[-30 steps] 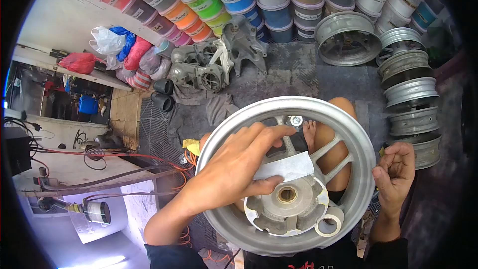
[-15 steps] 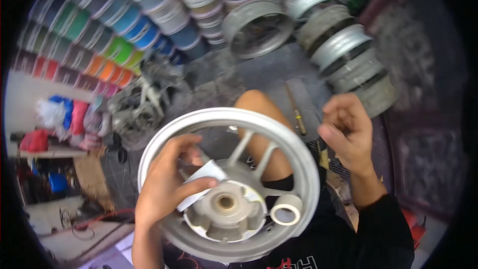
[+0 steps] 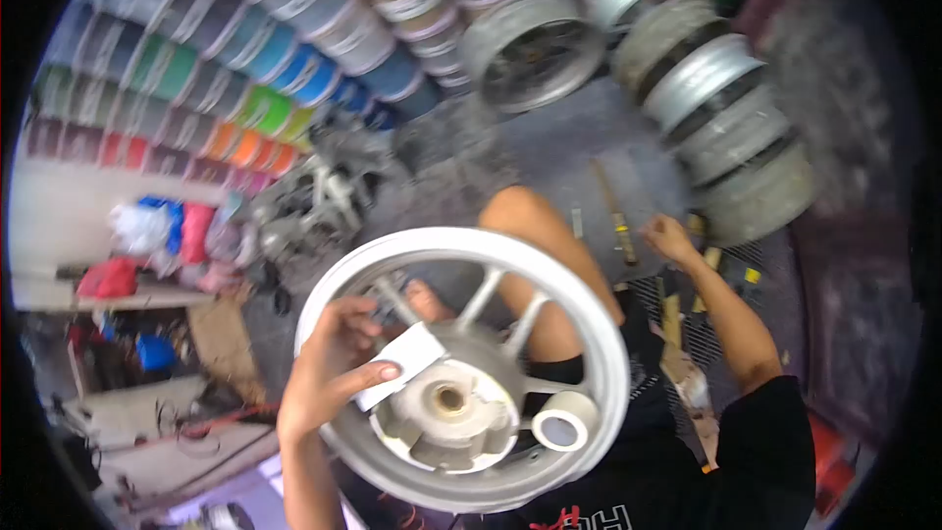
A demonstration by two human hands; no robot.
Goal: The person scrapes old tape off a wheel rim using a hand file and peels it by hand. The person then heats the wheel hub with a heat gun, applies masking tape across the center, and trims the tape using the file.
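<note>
A pale metal wheel rim (image 3: 610, 363) with spokes rests on the person's lap. My left hand (image 3: 339, 358) is over its left side, holding a white paper strip (image 3: 407, 361) between thumb and fingers, beside the hub (image 3: 449, 399). A roll of masking tape (image 3: 564, 422) lies on the wheel at the lower right of the hub. My right hand (image 3: 669, 238) is stretched out low over the floor, close to a long tool with a yellow band (image 3: 621, 226). Its fingers are curled and small in view; whether they hold anything is unclear.
Several more rims (image 3: 704, 85) stand in a row at the upper right, with a wide rim (image 3: 535, 51) beside them. Labelled tubs (image 3: 265, 56) are stacked along the back. Metal parts (image 3: 319, 206) and plastic bags (image 3: 199, 233) are at the left.
The view has swung to the right. My right hand has moved away from the wheel and down toward the floor. My left hand still holds the white strip, now more tilted beside the hub.
</note>
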